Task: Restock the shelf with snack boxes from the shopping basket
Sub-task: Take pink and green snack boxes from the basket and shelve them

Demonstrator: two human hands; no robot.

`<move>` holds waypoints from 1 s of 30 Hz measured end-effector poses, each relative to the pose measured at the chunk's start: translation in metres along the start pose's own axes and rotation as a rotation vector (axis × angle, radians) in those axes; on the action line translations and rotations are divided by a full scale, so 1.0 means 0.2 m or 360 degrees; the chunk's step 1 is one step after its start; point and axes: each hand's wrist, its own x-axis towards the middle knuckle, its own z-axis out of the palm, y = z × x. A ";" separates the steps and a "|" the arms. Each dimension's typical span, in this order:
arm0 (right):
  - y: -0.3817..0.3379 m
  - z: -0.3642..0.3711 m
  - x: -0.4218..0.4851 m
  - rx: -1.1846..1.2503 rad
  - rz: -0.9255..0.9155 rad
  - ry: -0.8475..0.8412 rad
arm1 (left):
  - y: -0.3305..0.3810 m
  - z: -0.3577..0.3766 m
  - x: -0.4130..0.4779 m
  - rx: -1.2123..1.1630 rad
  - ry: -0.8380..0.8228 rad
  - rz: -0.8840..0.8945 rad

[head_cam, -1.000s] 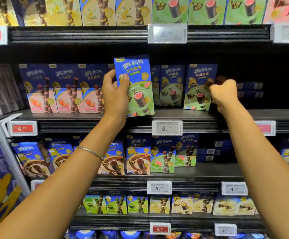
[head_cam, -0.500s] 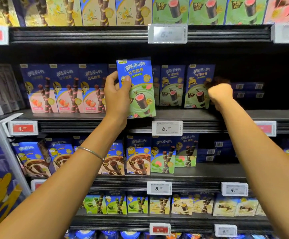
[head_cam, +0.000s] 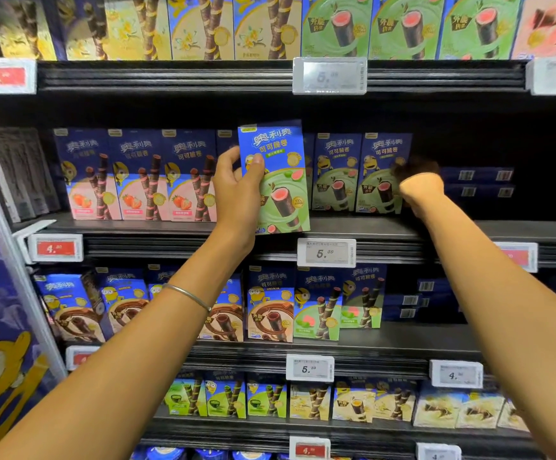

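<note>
Three strawberry boxes (head_cam: 137, 177) are standing on the middle shelf (head_cam: 353, 227). At their 3 o'clock, the left hand (head_cam: 237, 190) is gripping a green-and-blue snack box (head_cam: 278, 180) upright, its base at the shelf's front edge. Two matching boxes (head_cam: 382, 174) are standing at its 3 o'clock. The right hand (head_cam: 421, 192) is reaching in just beside the rightmost one; its fingers are hidden, so I cannot tell its grip.

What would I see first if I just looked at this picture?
The bright blue-and-green cardboard snack box in the middle, held up by the left hand at the black middle shelf. Right of it, the right hand reaches in beside two matching green boxes standing there. A thin silver bangle shines on the left wrist.
</note>
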 end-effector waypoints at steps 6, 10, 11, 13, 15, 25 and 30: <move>-0.01 -0.01 0.00 -0.0045 -0.0134 -0.0017 | 0.01 0.00 0.00 -0.0027 0.0000 -0.0031; 0.00 -0.01 -0.01 0.0073 -0.0116 -0.0050 | 0.01 0.00 -0.01 -0.0021 -0.0001 -0.0054; 0.00 -0.02 -0.02 0.0169 -0.0089 -0.0054 | 0.01 0.01 -0.01 -0.0016 -0.0004 -0.0057; -0.01 -0.02 -0.04 0.0361 -0.0042 -0.0054 | 0.01 0.01 -0.01 -0.0014 -0.0011 -0.0057; -0.02 -0.04 -0.05 0.0545 0.0020 -0.0074 | 0.01 0.01 -0.01 -0.0010 -0.0010 -0.0052; 0.03 -0.04 -0.04 0.0501 0.0050 -0.0065 | 0.00 0.00 0.00 0.0010 -0.0014 -0.0060; 0.08 -0.01 -0.05 0.0406 0.0113 -0.0065 | 0.00 0.00 0.00 0.0023 -0.0023 -0.0060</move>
